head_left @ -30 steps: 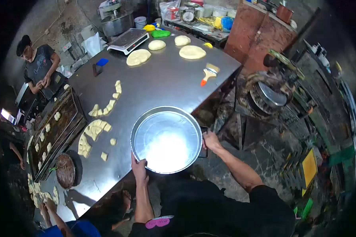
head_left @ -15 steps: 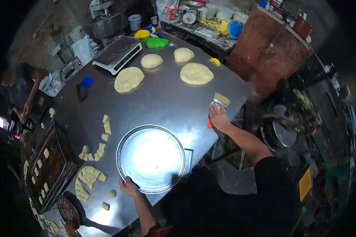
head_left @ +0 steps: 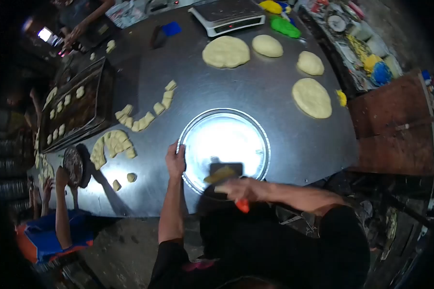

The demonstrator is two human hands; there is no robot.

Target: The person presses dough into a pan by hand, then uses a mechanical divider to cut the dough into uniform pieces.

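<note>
The broad, dull-grey steel table [head_left: 197, 91] carries a dark rectangular baking tray [head_left: 99, 91] of small dough lumps at its left edge, a shiny round metal pan [head_left: 226, 137] at the near edge, and smooth, pale dough rounds [head_left: 225, 51] beyond it. The left hand [head_left: 175, 161] is closed on the pan's near-left rim, while the right hand [head_left: 241, 189] is clamped round an orange-handled brush [head_left: 220, 174] whose bristles lie over the pan's floor. Curved rows of cut dough cubes [head_left: 144, 119] lie left of the pan, near a co-worker's hand [head_left: 61, 177]
</note>
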